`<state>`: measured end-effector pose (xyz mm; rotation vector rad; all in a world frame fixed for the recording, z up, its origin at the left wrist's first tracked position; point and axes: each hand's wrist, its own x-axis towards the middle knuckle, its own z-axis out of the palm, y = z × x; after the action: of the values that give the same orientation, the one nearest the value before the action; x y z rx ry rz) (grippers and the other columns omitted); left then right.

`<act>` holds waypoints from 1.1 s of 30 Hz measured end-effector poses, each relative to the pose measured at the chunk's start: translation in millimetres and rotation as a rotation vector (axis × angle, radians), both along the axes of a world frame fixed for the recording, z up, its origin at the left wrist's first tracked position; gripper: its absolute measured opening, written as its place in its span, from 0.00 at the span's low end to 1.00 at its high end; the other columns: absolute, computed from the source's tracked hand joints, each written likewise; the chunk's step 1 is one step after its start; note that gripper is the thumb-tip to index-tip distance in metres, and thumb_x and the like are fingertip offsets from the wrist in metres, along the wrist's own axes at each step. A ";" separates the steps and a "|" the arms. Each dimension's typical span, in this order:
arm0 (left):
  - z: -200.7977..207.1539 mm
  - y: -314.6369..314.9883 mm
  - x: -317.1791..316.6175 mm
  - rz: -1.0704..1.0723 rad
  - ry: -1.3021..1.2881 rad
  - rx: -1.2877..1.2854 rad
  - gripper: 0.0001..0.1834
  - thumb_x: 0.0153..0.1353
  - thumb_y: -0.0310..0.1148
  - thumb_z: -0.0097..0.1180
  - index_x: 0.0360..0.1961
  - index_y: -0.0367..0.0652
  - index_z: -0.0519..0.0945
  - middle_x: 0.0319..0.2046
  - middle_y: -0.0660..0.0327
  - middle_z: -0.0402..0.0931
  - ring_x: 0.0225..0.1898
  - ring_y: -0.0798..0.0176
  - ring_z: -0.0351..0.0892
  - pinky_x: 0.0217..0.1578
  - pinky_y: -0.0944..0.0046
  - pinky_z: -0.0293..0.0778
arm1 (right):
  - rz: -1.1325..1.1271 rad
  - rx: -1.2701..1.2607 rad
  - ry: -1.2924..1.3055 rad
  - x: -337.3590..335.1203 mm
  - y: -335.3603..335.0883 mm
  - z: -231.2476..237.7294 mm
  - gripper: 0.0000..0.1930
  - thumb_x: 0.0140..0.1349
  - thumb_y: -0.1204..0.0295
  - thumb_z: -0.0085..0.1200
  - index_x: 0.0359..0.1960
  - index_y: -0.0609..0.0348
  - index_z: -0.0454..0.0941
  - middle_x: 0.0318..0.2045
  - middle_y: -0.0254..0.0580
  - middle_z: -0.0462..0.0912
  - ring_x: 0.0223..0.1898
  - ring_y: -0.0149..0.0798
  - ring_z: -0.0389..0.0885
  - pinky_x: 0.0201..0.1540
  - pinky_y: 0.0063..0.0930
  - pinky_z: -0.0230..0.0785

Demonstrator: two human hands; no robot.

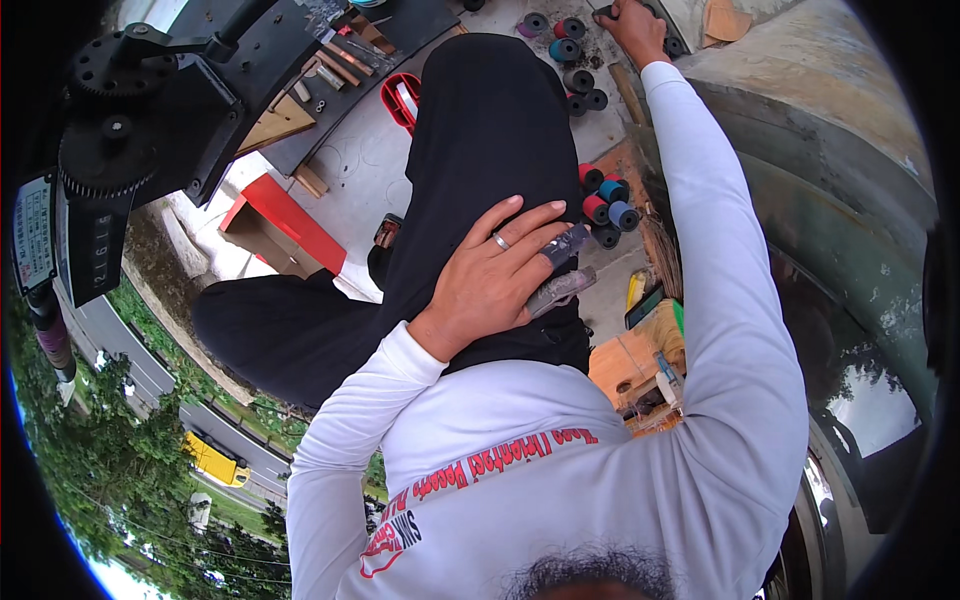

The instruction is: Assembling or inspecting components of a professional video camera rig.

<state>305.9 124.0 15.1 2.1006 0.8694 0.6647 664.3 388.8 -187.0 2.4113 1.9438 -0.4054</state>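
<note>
My left hand (490,268) lies palm down on my black-trousered thigh (490,130), its fingers spread. A ring is on one finger, and grey tape (566,245) wraps the index finger and thumb. Stretched far out at the top right, my right hand (640,32) has its fingers bent round a dark spool (603,15), partly hidden by them. Close to it, more spools, among them a blue one (565,50), stand on the pale floor. A second cluster, with a red spool (595,208) and blue ones, is beside my thigh, right of the left hand.
A black geared winding machine (115,150) with a counter is at the upper left. Wooden-handled tools (342,65) lie on a dark board. Nearby are a red box (290,225), a red tape dispenser (402,100) and a wooden block (625,362). Beyond the left ledge runs a road.
</note>
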 end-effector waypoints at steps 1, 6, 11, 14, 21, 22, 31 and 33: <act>0.7 -0.1 -0.4 -0.002 -0.001 0.000 0.16 0.43 0.27 0.71 0.36 0.42 0.83 0.60 0.57 0.82 0.74 0.55 0.71 0.76 0.44 0.61 | 0.018 0.022 -0.067 0.9 -0.1 -1.7 0.26 0.61 0.61 0.73 0.57 0.56 0.80 0.50 0.57 0.86 0.57 0.64 0.81 0.61 0.64 0.67; 2.5 0.2 3.7 0.002 -0.027 0.004 0.16 0.44 0.27 0.72 0.37 0.42 0.83 0.61 0.58 0.82 0.74 0.55 0.71 0.76 0.44 0.61 | 0.114 0.206 0.170 58.6 -25.9 -13.8 0.26 0.64 0.64 0.71 0.61 0.57 0.78 0.57 0.59 0.82 0.60 0.64 0.79 0.63 0.64 0.67; 1.8 -0.8 -6.5 0.014 0.019 -0.004 0.16 0.47 0.28 0.73 0.38 0.41 0.84 0.61 0.58 0.82 0.74 0.55 0.72 0.76 0.44 0.60 | 0.190 0.264 0.650 24.3 -36.6 3.5 0.26 0.68 0.67 0.68 0.64 0.61 0.75 0.62 0.60 0.78 0.61 0.65 0.77 0.62 0.62 0.69; 4.0 1.1 -5.2 0.015 0.006 -0.004 0.17 0.47 0.28 0.74 0.39 0.40 0.84 0.61 0.58 0.82 0.73 0.55 0.72 0.76 0.44 0.60 | -0.051 0.175 0.080 -2.7 -47.2 12.7 0.24 0.71 0.64 0.65 0.63 0.62 0.74 0.61 0.62 0.78 0.60 0.66 0.77 0.61 0.59 0.72; 5.0 -0.3 -9.5 0.042 0.029 0.020 0.09 0.49 0.27 0.73 0.32 0.43 0.85 0.58 0.63 0.84 0.72 0.56 0.75 0.74 0.44 0.61 | -0.122 0.052 0.201 -12.4 -139.7 37.7 0.12 0.67 0.66 0.56 0.47 0.46 0.89 0.41 0.51 0.91 0.46 0.60 0.88 0.50 0.52 0.80; 6.1 -0.5 -11.7 0.044 0.050 0.024 0.11 0.51 0.28 0.74 0.37 0.44 0.87 0.57 0.63 0.85 0.71 0.55 0.76 0.74 0.44 0.60 | -0.113 0.010 0.204 -12.7 -155.3 42.7 0.12 0.67 0.66 0.55 0.47 0.47 0.89 0.41 0.50 0.91 0.46 0.60 0.88 0.50 0.52 0.80; 6.9 -0.6 -18.2 0.064 0.057 0.057 0.12 0.55 0.27 0.73 0.41 0.45 0.89 0.57 0.64 0.86 0.71 0.54 0.77 0.74 0.44 0.58 | -0.107 -0.241 0.313 -27.3 -248.9 81.7 0.14 0.69 0.72 0.57 0.53 0.53 0.87 0.49 0.54 0.89 0.53 0.59 0.86 0.55 0.52 0.78; 7.1 -1.3 -17.8 0.076 0.052 0.084 0.10 0.55 0.28 0.73 0.39 0.44 0.88 0.57 0.64 0.86 0.70 0.55 0.76 0.74 0.44 0.59 | 0.047 -0.088 0.264 -50.7 -251.5 71.5 0.19 0.66 0.70 0.64 0.59 0.50 0.83 0.51 0.53 0.88 0.54 0.59 0.86 0.54 0.53 0.78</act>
<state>288.1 122.7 22.2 2.1769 0.9700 0.6996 613.6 137.3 -115.5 2.3545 2.0248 -0.8275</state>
